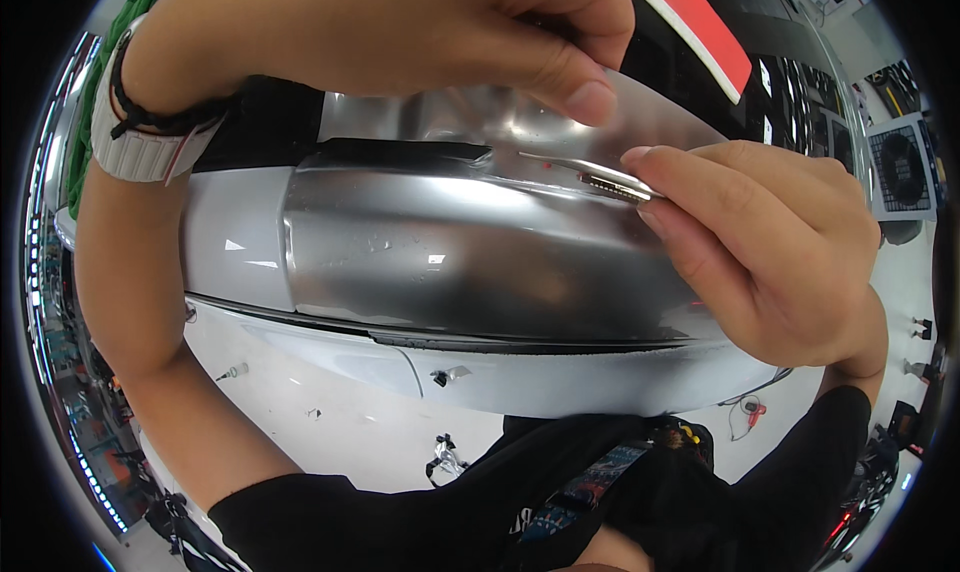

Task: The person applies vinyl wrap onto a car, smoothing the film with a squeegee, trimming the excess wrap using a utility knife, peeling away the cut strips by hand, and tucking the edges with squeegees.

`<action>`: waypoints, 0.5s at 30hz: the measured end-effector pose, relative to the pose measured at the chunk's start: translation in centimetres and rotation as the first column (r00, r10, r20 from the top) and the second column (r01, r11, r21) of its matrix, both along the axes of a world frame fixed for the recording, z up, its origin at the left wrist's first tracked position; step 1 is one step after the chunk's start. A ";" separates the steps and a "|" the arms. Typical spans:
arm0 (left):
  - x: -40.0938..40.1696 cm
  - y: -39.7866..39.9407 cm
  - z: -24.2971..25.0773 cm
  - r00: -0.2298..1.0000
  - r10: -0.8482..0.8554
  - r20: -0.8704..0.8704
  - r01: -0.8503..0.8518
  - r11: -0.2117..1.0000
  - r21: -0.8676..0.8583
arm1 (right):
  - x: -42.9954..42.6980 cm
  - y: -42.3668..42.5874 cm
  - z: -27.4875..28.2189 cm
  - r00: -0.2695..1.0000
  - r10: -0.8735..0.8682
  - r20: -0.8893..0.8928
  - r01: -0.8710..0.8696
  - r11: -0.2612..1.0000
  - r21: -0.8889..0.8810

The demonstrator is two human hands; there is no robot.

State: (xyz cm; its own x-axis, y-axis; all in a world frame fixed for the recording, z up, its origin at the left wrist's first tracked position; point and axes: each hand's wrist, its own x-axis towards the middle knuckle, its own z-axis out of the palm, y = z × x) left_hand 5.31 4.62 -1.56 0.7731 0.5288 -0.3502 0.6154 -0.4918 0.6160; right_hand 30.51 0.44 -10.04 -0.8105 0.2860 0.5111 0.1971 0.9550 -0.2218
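Observation:
Glossy silver wrap film (480,264) covers a curved panel of a car. In my right hand (780,249), pinched between thumb and fingers, is a slim pointed metal cutter (600,168). Its tip points left, close to a crease in the film; whether it touches is unclear. A jagged shape just beneath it looks like its reflection. My left hand (555,46) reaches across the top, over a loose upper part of the film (450,114). Its thumb points down and right, and the other fingers are partly hidden, so any grip is unclear. A black gap (405,155) runs along the film's crease.
A red squeegee (697,31) with a white edge rests on dark glossy glass. White bodywork (240,234) adjoins the film at left. A red heat gun (756,413) with a cord and crumpled film scraps (448,456) lie on the floor. A boxy fan (900,167) stands at right.

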 end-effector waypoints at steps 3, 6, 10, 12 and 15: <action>-0.1 -0.2 -0.3 1.000 -0.025 0.014 0.025 1.000 0.002 | -0.3 0.1 0.2 0.999 -0.020 0.026 0.021 0.999 -0.031; -0.1 -1.4 -0.7 0.999 -0.037 -0.002 0.037 0.985 0.168 | -0.2 0.2 0.3 0.998 -0.026 0.060 0.026 1.000 -0.002; 0.6 -2.7 0.0 0.997 0.016 -0.078 0.006 0.962 0.273 | -0.3 -0.1 0.3 0.997 -0.037 0.062 0.038 0.999 -0.003; 0.3 -0.9 0.7 0.998 -0.005 -0.059 0.011 0.994 0.104 | -0.4 -0.2 0.3 0.997 -0.049 0.065 0.050 0.999 -0.006; -0.1 1.1 0.2 0.999 -0.042 -0.001 0.042 0.995 -0.092 | -0.5 -0.3 0.6 0.995 -0.068 0.074 0.068 0.998 -0.004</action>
State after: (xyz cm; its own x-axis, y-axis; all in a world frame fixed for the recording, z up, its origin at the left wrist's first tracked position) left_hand 5.20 5.72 -1.33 0.7930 0.4616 -0.3977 0.5971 -0.4589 0.6579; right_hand 29.97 0.13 -9.47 -0.8244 0.3446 0.4490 0.2772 0.9375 -0.2105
